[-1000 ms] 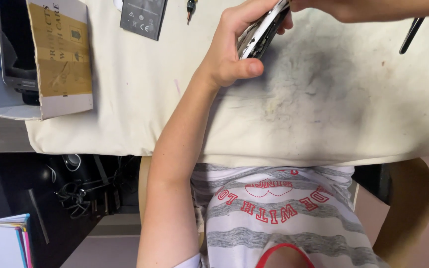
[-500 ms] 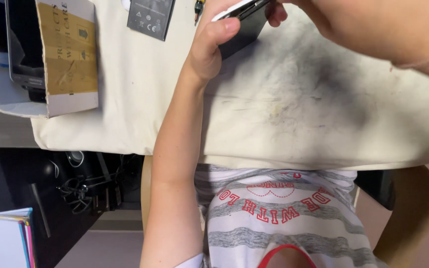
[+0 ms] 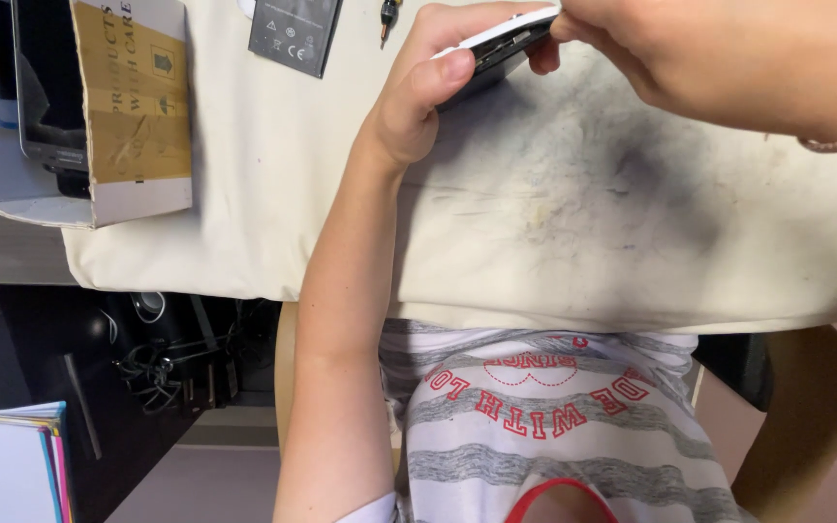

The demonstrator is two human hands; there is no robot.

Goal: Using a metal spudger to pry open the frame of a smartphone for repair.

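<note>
My left hand (image 3: 428, 92) grips a small opened phone (image 3: 501, 46) by its lower edge, thumb pressed on its side, above a stained cream cloth (image 3: 573, 203) that covers the table. My right hand (image 3: 728, 63) reaches in from the upper right, and its fingertips touch the phone's top end. Whether the right hand holds a tool is hidden by the fingers. A flat dark battery (image 3: 294, 34) lies on the cloth to the left of the phone.
A cardboard box (image 3: 133, 107) with dark devices in it sits at the table's left edge. A small screwdriver tip (image 3: 388, 17) lies near the battery. Cables (image 3: 162, 363) hang under the table, and coloured folders (image 3: 12, 465) stand at the lower left.
The view has shifted, so the phone sits lower in frame. My right hand has come in over the phone's top end, and the left hand keeps its grip.
</note>
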